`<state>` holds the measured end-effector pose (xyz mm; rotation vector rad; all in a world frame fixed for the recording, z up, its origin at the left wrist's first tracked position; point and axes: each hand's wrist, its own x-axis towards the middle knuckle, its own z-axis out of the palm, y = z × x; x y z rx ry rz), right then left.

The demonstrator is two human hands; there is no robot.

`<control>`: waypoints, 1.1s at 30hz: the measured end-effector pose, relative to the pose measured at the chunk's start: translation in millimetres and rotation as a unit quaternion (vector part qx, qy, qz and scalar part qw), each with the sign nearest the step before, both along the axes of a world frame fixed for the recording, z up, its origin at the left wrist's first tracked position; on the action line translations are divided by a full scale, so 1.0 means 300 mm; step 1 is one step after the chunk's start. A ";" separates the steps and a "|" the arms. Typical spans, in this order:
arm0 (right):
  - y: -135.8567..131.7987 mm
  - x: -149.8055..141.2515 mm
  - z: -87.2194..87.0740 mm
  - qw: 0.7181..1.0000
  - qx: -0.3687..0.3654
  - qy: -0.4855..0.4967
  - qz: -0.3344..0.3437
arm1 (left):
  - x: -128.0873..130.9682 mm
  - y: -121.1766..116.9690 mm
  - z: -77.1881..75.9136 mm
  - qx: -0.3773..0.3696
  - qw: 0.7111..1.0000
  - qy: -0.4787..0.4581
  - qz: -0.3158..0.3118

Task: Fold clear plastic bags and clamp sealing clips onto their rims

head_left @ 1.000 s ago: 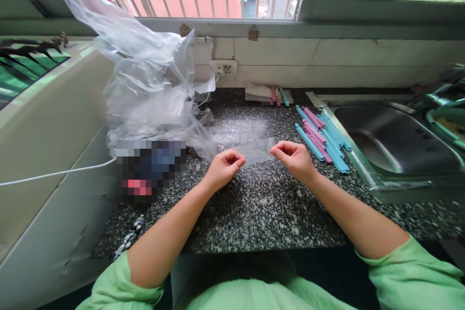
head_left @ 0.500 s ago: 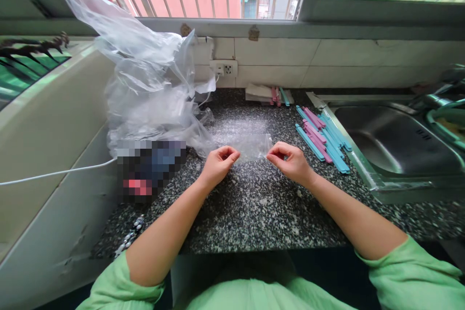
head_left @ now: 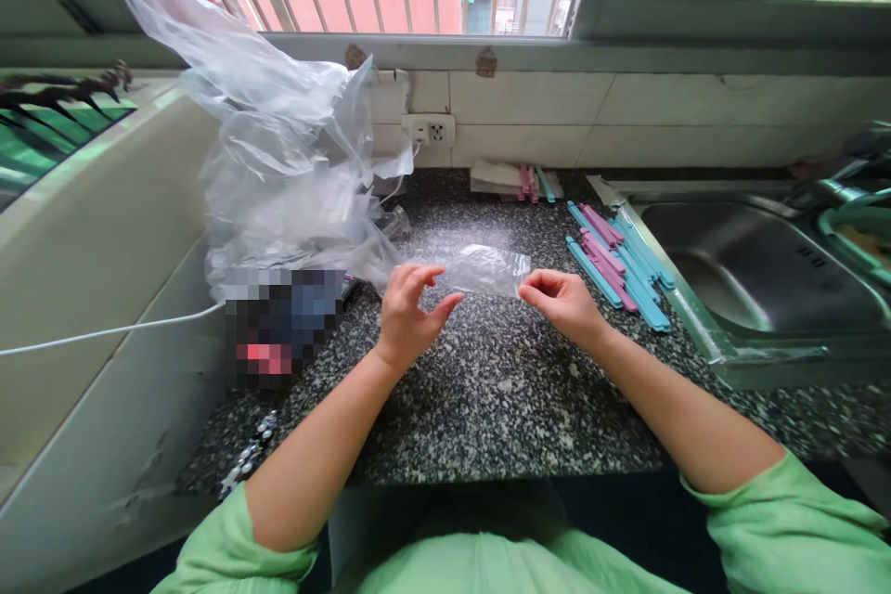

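Observation:
A small clear plastic bag point(head_left: 487, 270) stretches sideways just above the speckled dark countertop point(head_left: 487, 390). My right hand point(head_left: 562, 299) pinches its right edge between thumb and fingers. At the bag's left end is my left hand point(head_left: 413, 314), thumb and fingers spread apart with nothing gripped between them; whether its fingertips touch the bag I cannot tell. Behind and left of that hand rises a heap of large crumpled clear plastic bags point(head_left: 292, 176). To the right of my right hand lie several blue and pink plastic strips point(head_left: 619, 264), looking like bag sealing clips.
A steel sink point(head_left: 724, 269) is set into the counter at the right. Below the plastic heap lies a blurred-out dark device point(head_left: 292, 325) by a white cable point(head_left: 111, 337). More strips point(head_left: 535, 185) rest near the back wall, below a socket point(head_left: 430, 131).
My left thumb and fingers have parted from their pinch, and that hand has shifted slightly left. The bag lies flatter. My right hand keeps its pinch, nearly in place.

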<state>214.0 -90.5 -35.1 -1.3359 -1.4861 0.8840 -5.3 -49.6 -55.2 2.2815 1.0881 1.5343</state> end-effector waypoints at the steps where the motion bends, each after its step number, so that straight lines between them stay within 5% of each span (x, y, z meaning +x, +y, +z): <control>1: 0.000 0.000 0.001 1.000 -0.014 0.017 0.000 | -0.001 -0.004 0.002 0.059 0.997 0.040 0.003; 5: 0.000 -0.004 -0.007 0.995 -0.066 0.069 0.013 | 0.008 -0.021 0.008 0.167 0.975 0.145 0.003; 10: -0.003 -0.009 -0.015 0.992 -0.080 0.092 0.019 | 0.015 -0.026 0.014 0.175 0.975 0.134 0.004; 20: -0.037 -0.018 0.004 0.979 0.182 -0.095 -0.013 | 0.016 -0.030 0.014 0.132 0.985 0.113 -0.016; 33: -0.042 -0.014 0.023 0.971 0.198 -0.134 -0.010 | 0.026 -0.049 0.030 0.026 0.991 0.114 -0.066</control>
